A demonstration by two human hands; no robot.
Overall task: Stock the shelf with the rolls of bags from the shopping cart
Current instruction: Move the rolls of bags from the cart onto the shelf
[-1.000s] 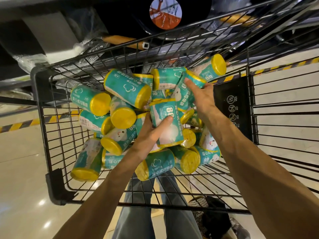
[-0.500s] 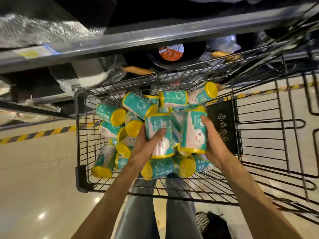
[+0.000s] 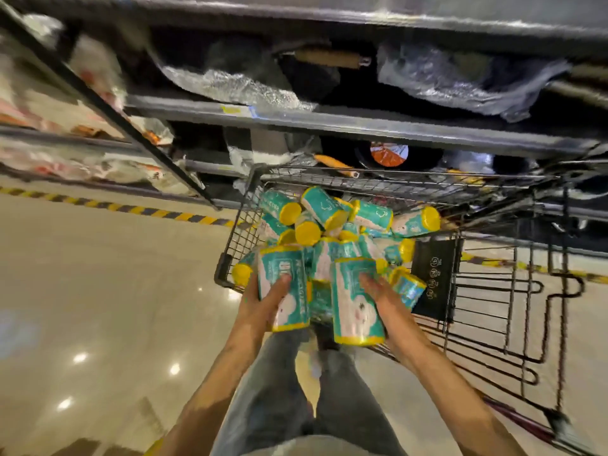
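Observation:
A black wire shopping cart (image 3: 513, 291) holds several teal rolls of bags with yellow ends (image 3: 324, 212). My left hand (image 3: 263, 301) grips one upright teal roll (image 3: 284, 287), lifted above the cart's near edge. Beside it, my right hand (image 3: 385, 297) grips a second upright roll (image 3: 355, 302). Both held rolls are close together in front of the pile. The grey metal shelf (image 3: 329, 120) rises just behind the cart. The frame is blurred by motion.
The shelf levels carry wrapped pans with wooden handles (image 3: 329, 57) and a black pan with an orange label (image 3: 388, 154). Packaged goods (image 3: 65, 110) fill the shelf unit at left. A yellow-black floor stripe (image 3: 131, 209) runs along the shelf base. My legs (image 3: 296, 390) stand behind the cart.
Both hands have lifted their rolls up and back out of the pile, toward me. The view has tilted upward, showing more shelf levels.

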